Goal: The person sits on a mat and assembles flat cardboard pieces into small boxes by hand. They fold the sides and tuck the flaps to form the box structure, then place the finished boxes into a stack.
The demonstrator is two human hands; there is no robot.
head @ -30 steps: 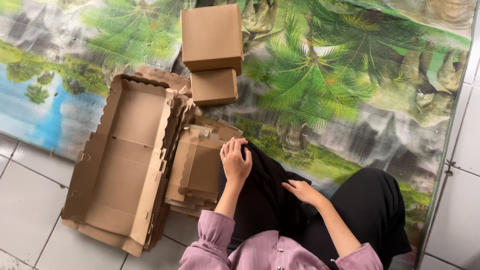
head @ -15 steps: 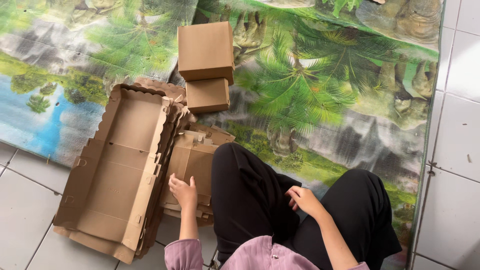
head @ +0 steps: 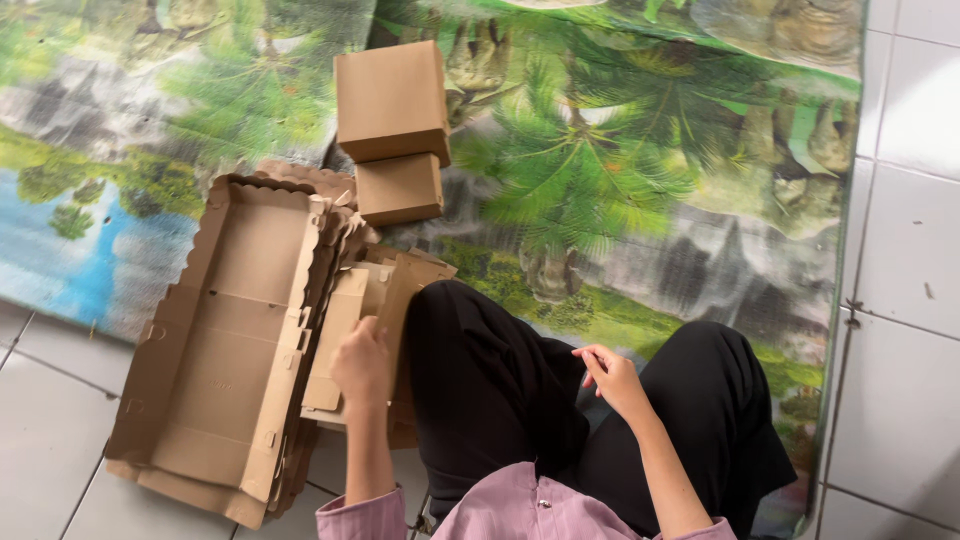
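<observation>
- While the person sits on the floor, the left hand (head: 362, 368) rests on a pile of flat cardboard pieces (head: 345, 340) beside the left knee, fingers curled on the top piece; a firm hold cannot be told.
- The right hand (head: 612, 378) hovers over the lap, loosely open, holding nothing.
- The top piece may slide off or bend, because the pile looks loose and uneven.
- The big flat tray pieces (head: 225, 340) lean at the mat's edge and could tip onto the tiles.
- Two folded boxes (head: 392, 130) sit stacked further up the mat.
- The mat (head: 640, 180) shows palm trees and lies on white floor tiles (head: 900, 300).
</observation>
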